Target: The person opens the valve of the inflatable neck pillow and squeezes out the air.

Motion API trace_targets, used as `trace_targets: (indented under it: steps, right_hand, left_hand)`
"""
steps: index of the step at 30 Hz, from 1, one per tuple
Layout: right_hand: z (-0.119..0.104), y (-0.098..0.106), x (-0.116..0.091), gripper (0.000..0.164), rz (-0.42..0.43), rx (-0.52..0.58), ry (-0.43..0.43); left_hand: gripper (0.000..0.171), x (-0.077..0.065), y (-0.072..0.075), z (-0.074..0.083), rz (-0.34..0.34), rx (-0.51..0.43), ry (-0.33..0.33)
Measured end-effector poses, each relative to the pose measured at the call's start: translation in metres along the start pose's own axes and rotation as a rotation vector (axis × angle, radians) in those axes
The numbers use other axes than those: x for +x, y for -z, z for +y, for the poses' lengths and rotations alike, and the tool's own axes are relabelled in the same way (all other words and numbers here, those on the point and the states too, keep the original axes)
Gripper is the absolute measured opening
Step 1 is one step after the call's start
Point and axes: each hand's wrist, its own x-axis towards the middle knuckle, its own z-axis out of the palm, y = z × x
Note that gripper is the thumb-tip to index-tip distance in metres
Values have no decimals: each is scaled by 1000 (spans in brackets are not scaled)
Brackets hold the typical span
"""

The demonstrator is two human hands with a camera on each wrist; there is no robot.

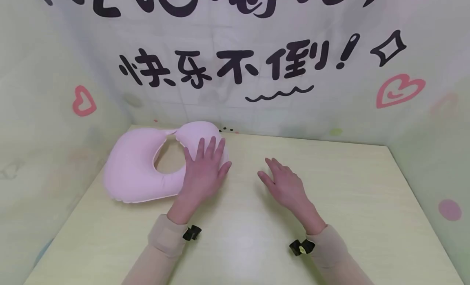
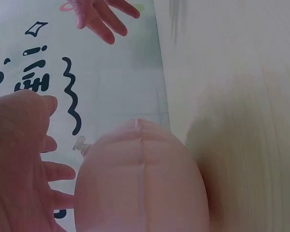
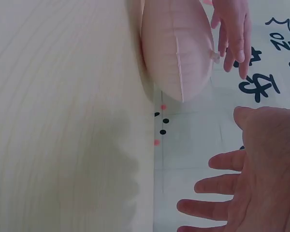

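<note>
A pink inflatable neck pillow (image 1: 136, 166), puffed up and U-shaped, lies on the left part of the table. Over its right arm is my left hand (image 1: 205, 170), fingers spread and straight; whether they touch the fabric I cannot tell. A small clear valve (image 2: 80, 145) sticks out of the pillow's upper side near that hand in the left wrist view. To the right of the pillow, my right hand (image 1: 288, 187) hovers above the table with its fingers extended and holds nothing. The right wrist view shows the pillow's rounded end (image 3: 179, 58) apart from this hand.
The pale wooden table (image 1: 349, 203) has a backdrop cloth (image 1: 227, 113) with dark lettering behind it. Printed side cloths (image 1: 433, 162) border it left and right. Each wrist carries a small black device (image 1: 191, 232) on a strap or cuff.
</note>
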Motion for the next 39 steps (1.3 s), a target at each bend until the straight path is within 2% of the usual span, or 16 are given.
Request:
trace_targets:
  steps: [8, 16, 21, 25, 32, 39]
  right_hand:
    - [-11, -13, 17, 66, 3, 58, -28]
    - [-26, -22, 32, 63, 39, 155, -46]
    - [-31, -27, 35, 64, 50, 169, -63]
    - [-32, -29, 37, 65, 63, 187, -72]
    - [-34, -30, 45, 66, 96, 221, -79]
    - [-41, -38, 49, 71, 104, 316, -87]
  left_hand:
    - [70, -6, 10, -27, 0, -82, 93]
    - [69, -16, 12, -58, 59, -84, 156]
    - [67, -22, 14, -66, 94, -66, 161]
    - [67, -24, 17, -71, 87, -76, 180]
    - [68, -29, 25, -83, 75, -125, 255]
    - [67, -35, 32, -98, 71, -129, 332]
